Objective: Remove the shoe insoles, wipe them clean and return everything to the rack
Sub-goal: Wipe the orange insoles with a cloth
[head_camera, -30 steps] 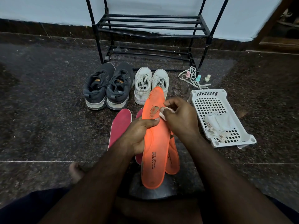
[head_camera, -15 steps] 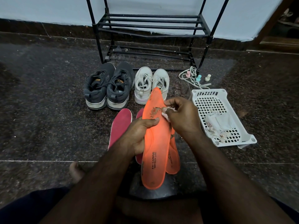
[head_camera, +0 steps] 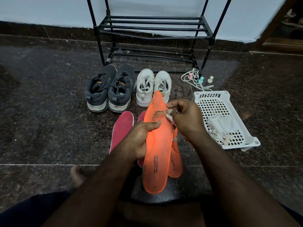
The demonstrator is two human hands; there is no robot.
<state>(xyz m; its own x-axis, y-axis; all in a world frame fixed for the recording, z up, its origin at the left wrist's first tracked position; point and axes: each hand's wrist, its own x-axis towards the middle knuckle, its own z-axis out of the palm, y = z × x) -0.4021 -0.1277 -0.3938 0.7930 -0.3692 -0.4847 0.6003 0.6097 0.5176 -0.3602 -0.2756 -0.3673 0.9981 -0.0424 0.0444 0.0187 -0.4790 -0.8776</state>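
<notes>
the left hand [head_camera: 141, 140] grips an orange insole [head_camera: 158, 145] about its middle, thumb laid across the top face and fingers curled beneath, holding it raised with the toe end pointing away toward the shoes and the heel end toward the person. the toe part of this insole is worn, with the orange surface peeled in a ragged brown patch. the right hand [head_camera: 185, 118] pinches a small white wipe [head_camera: 169, 117] between thumb and curled fingers and presses it against the insole's right edge, just beside the worn patch. a second orange insole [head_camera: 176, 163] lies under the held one on the dark floor [head_camera: 41, 128], only its heel part showing. two pink insoles lie there too: one [head_camera: 121, 128] in plain view to the left, the other [head_camera: 141, 116] mostly hidden behind the hand and the orange insole. farther off stand a pair of dark grey shoes [head_camera: 109, 89] and a pair of white shoes [head_camera: 153, 86], side by side, in front of the black shoe rack [head_camera: 152, 28] by the wall. to the right sits a white perforated basket [head_camera: 205, 95] holding crumpled white wipes, with loose laces [head_camera: 195, 79] and three small bottles [head_camera: 200, 79] just beyond it.
</notes>
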